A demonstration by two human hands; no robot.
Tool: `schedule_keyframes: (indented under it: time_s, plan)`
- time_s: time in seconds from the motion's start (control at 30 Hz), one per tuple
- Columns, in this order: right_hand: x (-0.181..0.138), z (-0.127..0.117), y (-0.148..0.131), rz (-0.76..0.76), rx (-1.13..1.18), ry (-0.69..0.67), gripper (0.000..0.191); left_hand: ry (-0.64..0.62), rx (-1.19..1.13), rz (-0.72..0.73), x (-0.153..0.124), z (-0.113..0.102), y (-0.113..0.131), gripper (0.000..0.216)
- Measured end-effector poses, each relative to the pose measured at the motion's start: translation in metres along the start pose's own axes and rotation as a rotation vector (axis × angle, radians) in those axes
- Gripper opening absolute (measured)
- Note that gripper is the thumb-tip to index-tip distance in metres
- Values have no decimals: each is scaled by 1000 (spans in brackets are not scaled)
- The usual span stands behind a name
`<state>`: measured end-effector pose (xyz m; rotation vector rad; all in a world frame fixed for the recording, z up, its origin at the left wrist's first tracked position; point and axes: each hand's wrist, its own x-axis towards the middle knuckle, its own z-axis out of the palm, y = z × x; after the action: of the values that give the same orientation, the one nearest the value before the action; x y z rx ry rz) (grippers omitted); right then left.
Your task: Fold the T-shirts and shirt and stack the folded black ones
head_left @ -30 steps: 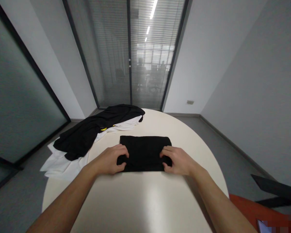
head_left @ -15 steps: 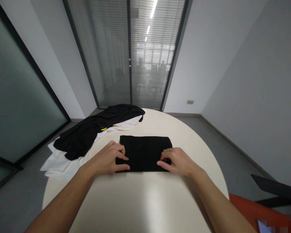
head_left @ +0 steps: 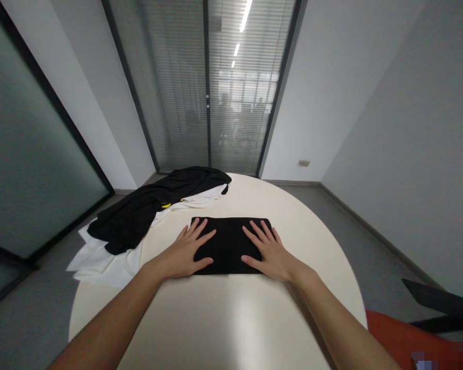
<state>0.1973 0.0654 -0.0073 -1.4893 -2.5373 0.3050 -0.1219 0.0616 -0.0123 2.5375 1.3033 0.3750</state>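
A black cloth folded into a flat rectangle (head_left: 228,246), likely a garment, lies in the middle of the pale round table (head_left: 231,318). My left hand (head_left: 187,252) rests on its left end, fingers spread and palm down. On the right end lies my right hand (head_left: 268,252), also flat with its fingers apart. Neither hand grips the fabric. The fold's left and right edges are partly hidden under the hands.
A loose heap of clothes stands at the table's back left: a black garment (head_left: 139,216) with a bit of yellow on top of white cloth (head_left: 104,264). A red chair (head_left: 401,336) with a black armrest (head_left: 440,300) is at the lower right. Beyond the table is a glass partition (head_left: 239,128).
Both hands have gone from curled fingers at the cloth's ends to flat, spread palms on top of it. The folded cloth has stayed in about the same place.
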Motion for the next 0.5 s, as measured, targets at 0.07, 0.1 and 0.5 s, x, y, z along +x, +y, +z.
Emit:
schedule_keyframes:
  time_s: [0.07, 0.1, 0.5]
  plan:
    - [1, -3, 2, 43, 23, -23, 92, 29, -46, -12, 2, -4, -1, 77]
    - [2, -5, 2, 51, 32, -25, 93, 61, -74, -15, 4, -8, -1, 74]
    - [23, -2, -7, 126, -12, 209, 67, 53, 0, -27, 24, -3, -11, 67]
